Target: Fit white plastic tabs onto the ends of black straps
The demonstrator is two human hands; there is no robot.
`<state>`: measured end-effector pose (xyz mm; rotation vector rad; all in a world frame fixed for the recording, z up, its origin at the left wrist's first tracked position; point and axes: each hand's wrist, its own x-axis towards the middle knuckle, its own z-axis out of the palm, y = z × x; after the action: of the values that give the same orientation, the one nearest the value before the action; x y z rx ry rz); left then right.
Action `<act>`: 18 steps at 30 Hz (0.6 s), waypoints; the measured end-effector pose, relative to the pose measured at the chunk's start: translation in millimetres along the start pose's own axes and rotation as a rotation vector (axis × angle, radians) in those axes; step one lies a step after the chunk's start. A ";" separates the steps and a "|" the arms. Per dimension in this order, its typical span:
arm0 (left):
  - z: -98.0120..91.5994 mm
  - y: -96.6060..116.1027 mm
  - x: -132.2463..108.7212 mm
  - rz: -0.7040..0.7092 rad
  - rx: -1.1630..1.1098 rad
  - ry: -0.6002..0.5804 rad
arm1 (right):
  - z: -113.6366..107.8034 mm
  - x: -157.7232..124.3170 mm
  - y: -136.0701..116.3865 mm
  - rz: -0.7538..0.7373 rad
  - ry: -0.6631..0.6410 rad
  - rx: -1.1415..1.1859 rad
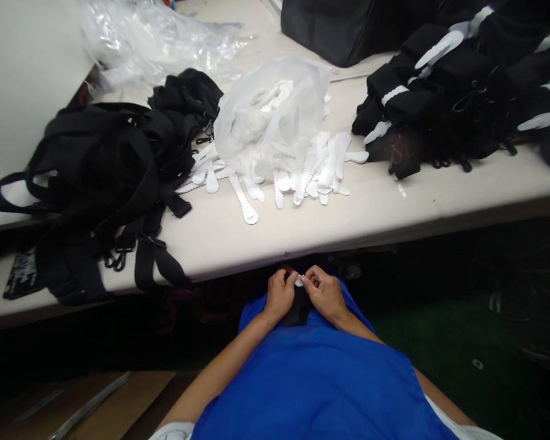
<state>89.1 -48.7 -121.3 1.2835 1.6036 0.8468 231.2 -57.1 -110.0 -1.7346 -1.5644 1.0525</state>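
Blue apron point(321, 379) fills bottom centre. Just above, left hand point(280, 296) and right hand point(324, 293) both pinched shut on white plastic strip point(299, 281) and black pouch point(299, 308) (held low, under table edge point(348, 241)). Could slip from fingertips, drop to dark floor.

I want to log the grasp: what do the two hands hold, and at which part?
Both the left hand and the right hand hold a small black fabric piece at its top edge, where a white plastic strip end shows between the fingertips.
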 end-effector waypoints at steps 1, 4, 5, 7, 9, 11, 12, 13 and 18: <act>0.6 1.5 -0.4 0.010 0.017 0.011 | 0.4 -1.4 -0.7 -0.031 0.039 -0.071; 2.4 4.5 -1.5 0.027 0.056 0.045 | 1.6 -5.4 -2.3 -0.133 0.118 -0.239; 2.9 4.8 -1.7 0.031 0.065 0.057 | 1.8 -6.4 -2.7 -0.165 0.135 -0.283; 3.4 4.7 -1.7 0.038 0.076 0.077 | 2.1 -7.2 -3.2 -0.213 0.168 -0.346; 3.2 4.5 -1.6 0.046 0.077 0.084 | 2.1 -6.0 -2.9 -0.209 0.187 -0.328; 2.6 4.5 -1.9 0.050 0.073 0.091 | 2.0 -2.9 -1.4 -0.119 0.146 -0.203; 2.2 4.6 -2.2 0.051 0.070 0.095 | 2.0 -0.8 -0.2 -0.051 0.090 -0.103; 2.0 4.6 -2.7 0.051 0.064 0.099 | 2.0 1.3 1.1 0.019 0.021 0.010; 2.8 1.3 -2.8 0.026 0.005 0.105 | 1.7 6.0 6.5 0.112 -0.142 0.332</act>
<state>92.4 -51.1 -120.6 1.2840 1.6747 0.9406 233.2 -52.3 -117.4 -1.5608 -1.2948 1.4287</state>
